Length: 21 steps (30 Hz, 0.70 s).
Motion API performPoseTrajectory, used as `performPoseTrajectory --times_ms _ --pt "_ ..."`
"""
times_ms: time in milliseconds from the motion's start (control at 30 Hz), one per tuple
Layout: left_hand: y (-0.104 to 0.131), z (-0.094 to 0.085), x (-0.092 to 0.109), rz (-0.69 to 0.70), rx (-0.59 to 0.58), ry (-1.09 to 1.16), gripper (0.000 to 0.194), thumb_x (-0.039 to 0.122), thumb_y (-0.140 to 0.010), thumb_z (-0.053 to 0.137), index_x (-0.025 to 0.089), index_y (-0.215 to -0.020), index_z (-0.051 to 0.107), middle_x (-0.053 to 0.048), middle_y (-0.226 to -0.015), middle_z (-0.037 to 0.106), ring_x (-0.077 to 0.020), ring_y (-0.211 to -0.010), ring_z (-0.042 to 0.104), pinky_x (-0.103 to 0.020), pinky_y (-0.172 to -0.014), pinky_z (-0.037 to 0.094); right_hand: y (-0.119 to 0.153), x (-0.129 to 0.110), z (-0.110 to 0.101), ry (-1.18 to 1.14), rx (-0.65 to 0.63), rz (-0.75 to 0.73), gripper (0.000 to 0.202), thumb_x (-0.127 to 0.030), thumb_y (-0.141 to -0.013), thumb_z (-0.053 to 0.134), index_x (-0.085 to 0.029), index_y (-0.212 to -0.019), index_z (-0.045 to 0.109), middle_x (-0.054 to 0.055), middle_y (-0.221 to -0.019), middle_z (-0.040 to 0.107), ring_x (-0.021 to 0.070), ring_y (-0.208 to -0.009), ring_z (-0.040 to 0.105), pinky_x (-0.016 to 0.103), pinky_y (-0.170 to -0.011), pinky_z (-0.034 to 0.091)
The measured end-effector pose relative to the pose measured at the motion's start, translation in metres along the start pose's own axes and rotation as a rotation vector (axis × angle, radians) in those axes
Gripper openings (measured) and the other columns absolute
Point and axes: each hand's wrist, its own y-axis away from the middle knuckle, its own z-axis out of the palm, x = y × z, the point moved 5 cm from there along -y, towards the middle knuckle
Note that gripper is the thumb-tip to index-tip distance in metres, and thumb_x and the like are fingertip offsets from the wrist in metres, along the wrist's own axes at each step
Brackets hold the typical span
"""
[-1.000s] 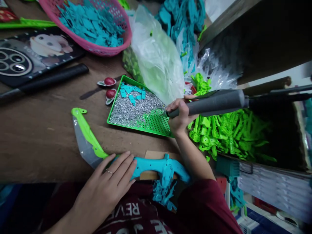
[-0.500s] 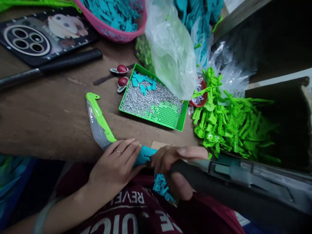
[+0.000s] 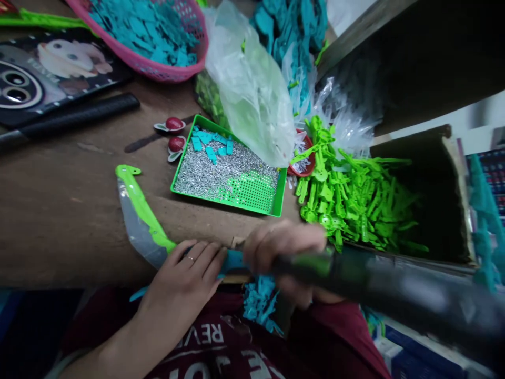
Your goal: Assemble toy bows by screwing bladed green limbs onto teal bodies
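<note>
My left hand (image 3: 181, 289), with a ring on one finger, is closed over a curved plastic toy knife (image 3: 145, 210) near the table's front edge. The toy has a lime-green spine, a clear blade-like part and a teal handle (image 3: 235, 260). At the handle's other end, my right hand (image 3: 282, 247) grips a long black power screwdriver (image 3: 379, 287), blurred by motion. Its tip is hidden by the fingers. Beyond the hands sits a green perforated tray (image 3: 224, 207) holding small silver screws (image 3: 205, 171) and several teal pieces (image 3: 212, 154).
A pink basket (image 3: 173, 73) of teal parts stands at the back left. Lime-green parts (image 3: 347, 200) spill from a cardboard box (image 3: 457, 195) on the right. A phone (image 3: 74, 71), a black-handled tool (image 3: 82, 116), a plastic bag (image 3: 252, 89) and a red dish (image 3: 310, 167) lie around.
The view has shifted, so the table's things sit further left. My left hand keeps its hold on the toy knife; my right hand still grips the screwdriver, its back end now lower in view.
</note>
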Motion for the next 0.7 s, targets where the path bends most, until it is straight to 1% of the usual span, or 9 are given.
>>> performPoseTrajectory --times_ms 33,100,133,200,300,400,467,567,700 --pt "0.001 -0.003 -0.002 -0.004 0.000 -0.021 0.030 0.019 -0.098 0.044 0.011 -0.117 0.067 -0.011 -0.109 0.073 -0.0265 -0.097 0.064 -0.045 -0.095 0.043 -0.011 0.009 -0.019 -0.037 0.217 -0.032 0.018 -0.048 -0.094 0.054 -0.033 -0.101 0.049 -0.013 -0.050 0.042 0.0076 -0.037 0.047 0.019 -0.041 0.048" --pt "0.006 -0.009 -0.006 -0.008 0.005 -0.070 0.033 0.022 -0.099 0.044 0.009 -0.119 0.066 -0.013 -0.110 0.072 -0.0284 -0.095 0.064 -0.047 -0.093 0.043 -0.028 0.035 -0.044 -0.105 0.503 -0.060 0.013 -0.038 -0.093 0.054 -0.034 -0.105 0.051 -0.011 -0.055 0.039 0.0080 -0.040 0.045 0.019 -0.042 0.046" --pt "0.009 -0.011 -0.009 -0.007 -0.003 -0.092 0.035 0.024 -0.099 0.043 0.009 -0.121 0.066 -0.014 -0.111 0.072 -0.0294 -0.095 0.063 -0.049 -0.093 0.042 -0.034 0.051 -0.051 -0.107 0.588 -0.031 0.014 -0.036 -0.091 0.054 -0.033 -0.105 0.051 -0.010 -0.056 0.038 0.0083 -0.041 0.045 0.020 -0.042 0.045" --pt "0.012 -0.015 -0.012 0.007 -0.015 -0.117 0.038 0.027 -0.100 0.041 0.009 -0.121 0.066 -0.015 -0.112 0.071 -0.0303 -0.095 0.063 -0.050 -0.092 0.042 -0.038 0.078 -0.059 -0.094 0.675 0.038 0.018 -0.038 -0.088 0.056 -0.030 -0.104 0.053 -0.010 -0.056 0.036 0.0090 -0.041 0.043 0.023 -0.043 0.044" --pt "0.010 -0.018 -0.013 -0.001 -0.020 -0.104 0.038 0.027 -0.100 0.040 0.006 -0.118 0.066 -0.017 -0.110 0.071 -0.0309 -0.094 0.063 -0.050 -0.092 0.042 -0.036 0.097 -0.058 -0.061 0.667 0.112 0.025 -0.044 -0.086 0.058 -0.030 -0.105 0.051 -0.010 -0.056 0.035 0.0104 -0.041 0.044 0.025 -0.043 0.044" --pt "0.003 -0.016 -0.012 -0.030 -0.017 -0.082 0.038 0.023 -0.101 0.038 0.004 -0.115 0.067 -0.019 -0.110 0.071 -0.0319 -0.095 0.063 -0.051 -0.092 0.042 -0.030 0.098 -0.056 -0.034 0.651 0.149 0.027 -0.047 -0.086 0.057 -0.031 -0.104 0.045 -0.010 -0.057 0.036 0.0107 -0.042 0.046 0.026 -0.044 0.044" --pt "0.001 -0.014 -0.011 -0.007 -0.026 -0.081 0.037 0.023 -0.101 0.039 0.005 -0.116 0.067 -0.017 -0.111 0.071 -0.0311 -0.095 0.064 -0.050 -0.093 0.043 -0.027 0.098 -0.055 -0.024 0.652 0.169 0.028 -0.048 -0.086 0.057 -0.031 -0.104 0.043 -0.010 -0.058 0.036 0.0107 -0.043 0.047 0.026 -0.045 0.044" --pt "0.000 -0.010 -0.009 0.031 -0.039 -0.079 0.036 0.023 -0.101 0.040 0.007 -0.119 0.067 -0.016 -0.112 0.072 -0.0301 -0.097 0.064 -0.048 -0.093 0.043 -0.026 0.103 -0.055 -0.056 0.661 0.173 0.028 -0.046 -0.086 0.060 -0.031 -0.104 0.044 -0.010 -0.058 0.038 0.0103 -0.043 0.047 0.026 -0.047 0.045" --pt "-0.001 -0.008 -0.009 -0.016 -0.051 -0.077 0.036 0.024 -0.101 0.040 0.007 -0.119 0.067 -0.016 -0.111 0.071 -0.0311 -0.098 0.063 -0.048 -0.091 0.044 -0.035 0.104 -0.056 -0.072 0.699 0.167 0.030 -0.046 -0.084 0.063 -0.030 -0.103 0.046 -0.011 -0.057 0.039 0.0100 -0.043 0.046 0.026 -0.046 0.045"
